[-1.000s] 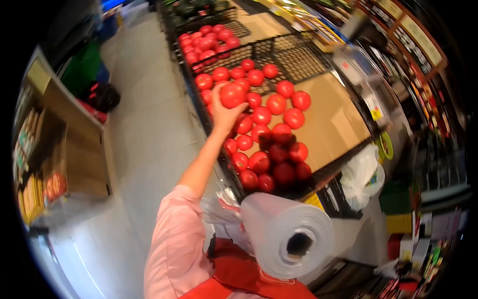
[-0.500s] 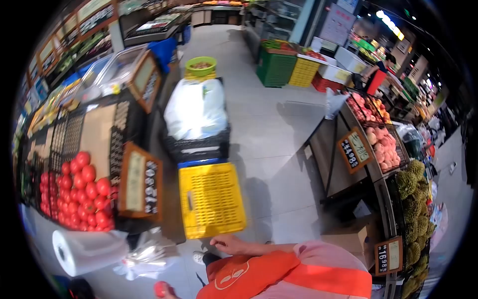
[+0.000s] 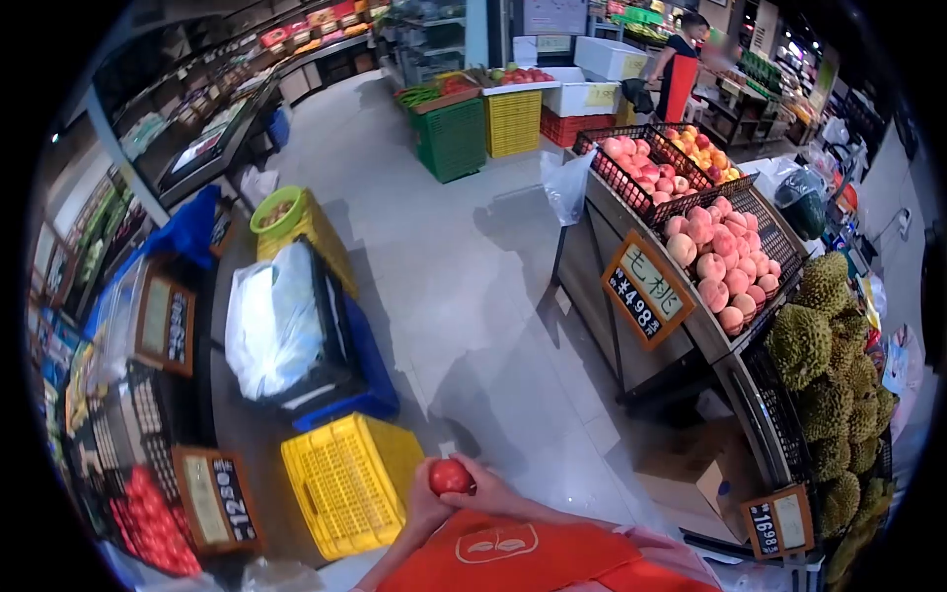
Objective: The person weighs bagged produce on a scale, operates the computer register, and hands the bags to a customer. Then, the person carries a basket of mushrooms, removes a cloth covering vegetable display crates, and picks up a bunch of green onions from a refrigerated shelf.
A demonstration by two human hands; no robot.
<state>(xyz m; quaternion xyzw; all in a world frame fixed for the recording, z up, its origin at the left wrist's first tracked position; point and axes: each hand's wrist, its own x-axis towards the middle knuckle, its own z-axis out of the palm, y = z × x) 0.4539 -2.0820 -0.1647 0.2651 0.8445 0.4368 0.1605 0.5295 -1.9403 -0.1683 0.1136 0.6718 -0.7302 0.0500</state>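
Observation:
Both of my hands meet in front of the red apron [image 3: 538, 555] at the bottom centre, around one tomato [image 3: 451, 476]. My left hand [image 3: 426, 503] wraps the tomato's left side, and my right hand [image 3: 488, 490] closes on its right side. Just left of them is an upturned yellow crate [image 3: 345, 488]. More red tomatoes [image 3: 153, 523] lie in a black crate at the lower left, beside a framed price sign [image 3: 217, 498].
Peaches [image 3: 725, 257] and durians [image 3: 824, 375] fill a stand on the right, with a cardboard box [image 3: 695, 474] below. White bags [image 3: 276, 321] lie on stacked crates at left. Another person [image 3: 679, 74] stands at the back right. Grey floor [image 3: 434, 247] runs between.
The view has turned right, bringing the peach stand nearer the middle. The tomato, earlier in my left hand at the bottom edge, is now up between both hands.

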